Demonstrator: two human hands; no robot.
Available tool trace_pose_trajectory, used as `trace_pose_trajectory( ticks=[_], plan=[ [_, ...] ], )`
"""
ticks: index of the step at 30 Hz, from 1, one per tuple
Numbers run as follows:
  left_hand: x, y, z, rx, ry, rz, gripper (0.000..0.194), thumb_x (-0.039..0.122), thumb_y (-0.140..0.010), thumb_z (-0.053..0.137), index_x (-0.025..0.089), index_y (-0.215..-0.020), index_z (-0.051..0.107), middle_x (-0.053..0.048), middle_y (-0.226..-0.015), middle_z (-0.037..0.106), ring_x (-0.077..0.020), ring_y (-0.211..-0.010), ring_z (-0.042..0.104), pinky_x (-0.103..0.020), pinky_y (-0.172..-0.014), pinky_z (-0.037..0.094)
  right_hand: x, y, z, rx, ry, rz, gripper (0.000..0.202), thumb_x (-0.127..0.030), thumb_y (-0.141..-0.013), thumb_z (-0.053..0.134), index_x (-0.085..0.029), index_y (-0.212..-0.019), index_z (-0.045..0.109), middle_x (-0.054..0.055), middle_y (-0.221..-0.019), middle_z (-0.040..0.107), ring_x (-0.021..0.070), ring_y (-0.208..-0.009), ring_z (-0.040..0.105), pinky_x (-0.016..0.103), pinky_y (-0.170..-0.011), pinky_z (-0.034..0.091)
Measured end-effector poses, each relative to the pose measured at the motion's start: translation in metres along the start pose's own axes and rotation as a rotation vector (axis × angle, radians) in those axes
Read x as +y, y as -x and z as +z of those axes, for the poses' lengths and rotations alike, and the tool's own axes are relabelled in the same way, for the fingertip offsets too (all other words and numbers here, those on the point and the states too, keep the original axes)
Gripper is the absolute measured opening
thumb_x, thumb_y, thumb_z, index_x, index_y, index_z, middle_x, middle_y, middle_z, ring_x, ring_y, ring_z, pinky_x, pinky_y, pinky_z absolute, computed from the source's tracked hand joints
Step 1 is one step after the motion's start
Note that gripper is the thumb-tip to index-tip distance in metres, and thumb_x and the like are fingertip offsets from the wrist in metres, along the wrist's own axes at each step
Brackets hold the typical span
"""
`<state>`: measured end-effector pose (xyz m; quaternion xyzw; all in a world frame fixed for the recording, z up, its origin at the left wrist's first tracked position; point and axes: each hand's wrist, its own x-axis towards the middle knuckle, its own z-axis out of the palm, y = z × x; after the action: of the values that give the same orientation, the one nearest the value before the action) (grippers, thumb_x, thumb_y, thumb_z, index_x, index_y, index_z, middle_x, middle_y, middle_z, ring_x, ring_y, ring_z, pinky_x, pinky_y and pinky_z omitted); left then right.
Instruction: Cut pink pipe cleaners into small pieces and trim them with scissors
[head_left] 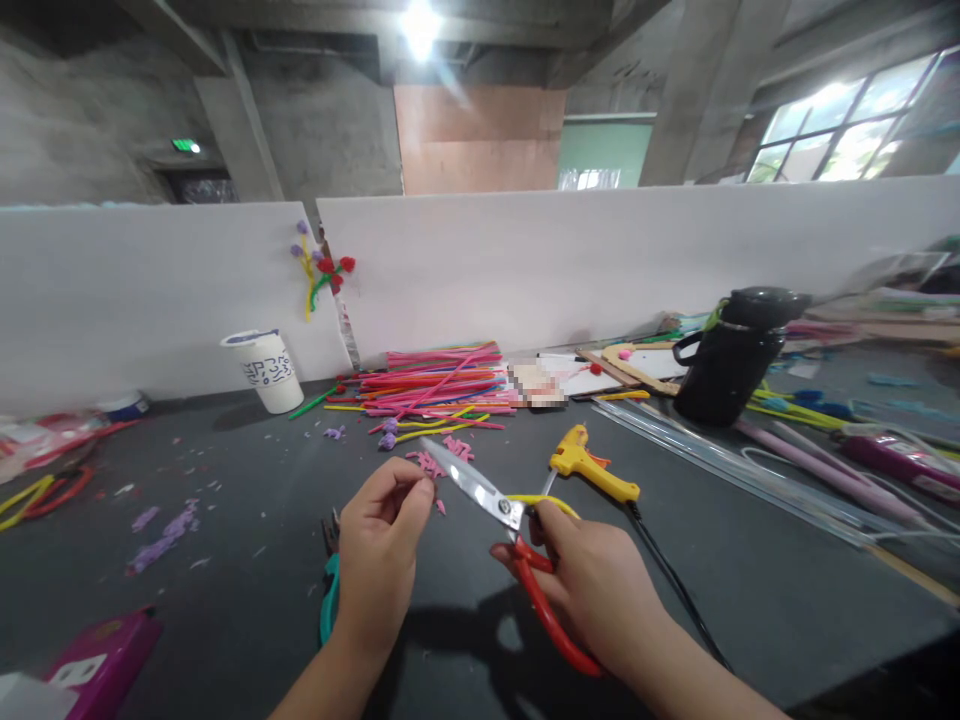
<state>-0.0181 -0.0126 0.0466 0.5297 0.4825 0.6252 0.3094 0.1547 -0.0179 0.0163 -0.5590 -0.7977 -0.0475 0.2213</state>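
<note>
My right hand [585, 575] holds red-handled scissors [504, 508], their blades pointing up and left, closed together. A yellow stem [551, 500] sticks out by the fingers of that hand. To the left of the blades, my left hand [386, 540] is pinched, thumb against forefinger; whatever lies between the fingertips is too small to make out. Small pink cut pieces [450, 455] lie on the dark table [247, 590] behind the scissor tips. Beyond them is a pile of pink and red fuzzy sticks [435, 385]. Teal-handled pliers [328, 590] are partly hidden by my left hand.
A yellow glue gun [596, 468] with a black cord lies right of centre. Behind it are clear glue sticks [720, 465] and a black flask [739, 355]. A white cup [266, 372], purple scraps [169, 535] and a magenta box [105, 665] are at left. White panels [487, 265] line the back.
</note>
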Motion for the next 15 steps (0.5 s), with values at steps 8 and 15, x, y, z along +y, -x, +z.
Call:
trace_pose_trajectory(
  ticks=[8,15],
  plan=[
    [-0.004,-0.012,-0.001,-0.121,-0.429,0.072,0.013,0.028,-0.072,0.049,0.019,-0.065,0.055,0.004,-0.06,0.051,-0.0101,-0.053,0.042,-0.021,-0.053,0.034,0.009,-0.014,-0.003,-0.061,-0.108,0.196,0.038,-0.057,-0.076,0.034,-0.021,-0.069,0.042,0.001,-0.058,0.057,0.0178,-0.052,0.055,0.023,-0.045,0.027],
    [-0.038,-0.022,0.001,-0.322,-0.662,-0.048,0.012,0.024,-0.066,0.053,0.02,-0.057,0.058,0.0,-0.066,0.057,-0.0161,-0.066,0.05,-0.026,-0.064,0.032,0.015,-0.017,-0.001,-0.09,-0.119,0.232,0.036,-0.056,-0.075,0.038,-0.021,-0.071,0.045,0.002,-0.058,0.058,0.0179,-0.053,0.054,0.023,-0.046,0.025]
  ],
)
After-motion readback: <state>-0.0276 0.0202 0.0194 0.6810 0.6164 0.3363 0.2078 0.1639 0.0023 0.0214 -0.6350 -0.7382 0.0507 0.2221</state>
